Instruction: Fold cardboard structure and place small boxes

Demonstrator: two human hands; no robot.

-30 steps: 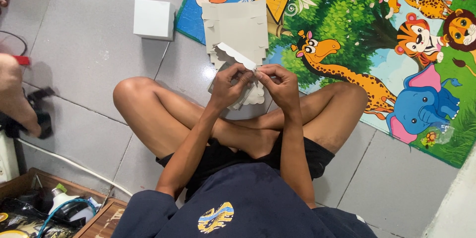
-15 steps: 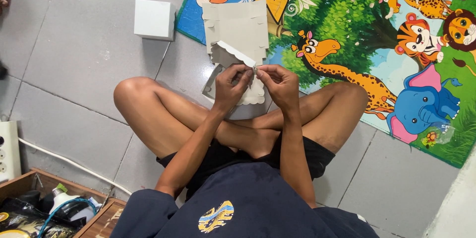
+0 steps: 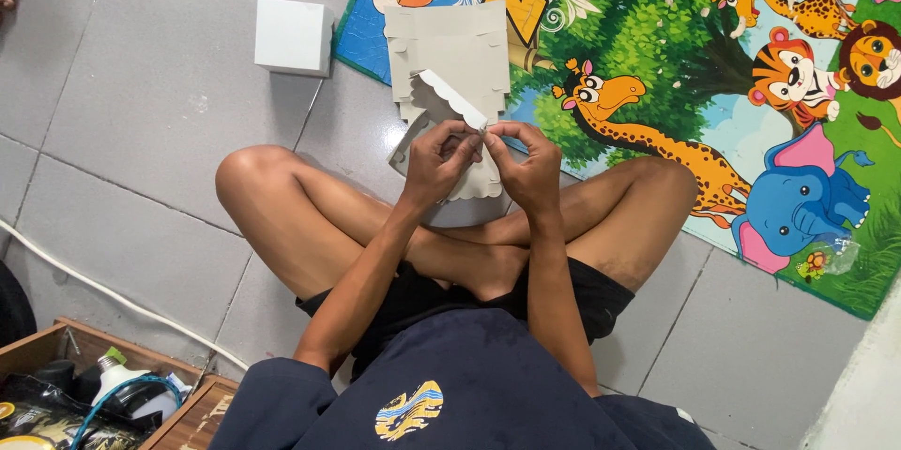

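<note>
A: Where's the work rn?

B: Centre of view, just past the crossed shins. Left hand (image 3: 441,161) and right hand (image 3: 527,168) are both pinched shut on a flat cardboard box blank (image 3: 449,105) w/ scalloped edges; one flap sticks up toward 11 o'clock. Fingertips nearly touch at the fold.

A: Anything else around?

B: Stack of blanks (image 3: 449,42) at 12 o'clock from the hands, half on the animal play mat (image 3: 713,65), half on the tiled floor (image 3: 141,131). A finished white box (image 3: 293,35) at 10 o'clock, well apart. Wooden crate (image 3: 56,394) w/ bottles and cable at 8 o'clock.

A: Risks?

B: IMO the card is thin, so pinching hard right at the crease could tear the scallops or fold it off-line. It's held in the air, no support under it, so a twist could buckle the panel. A loose grip, and it drops onto the shins.
</note>
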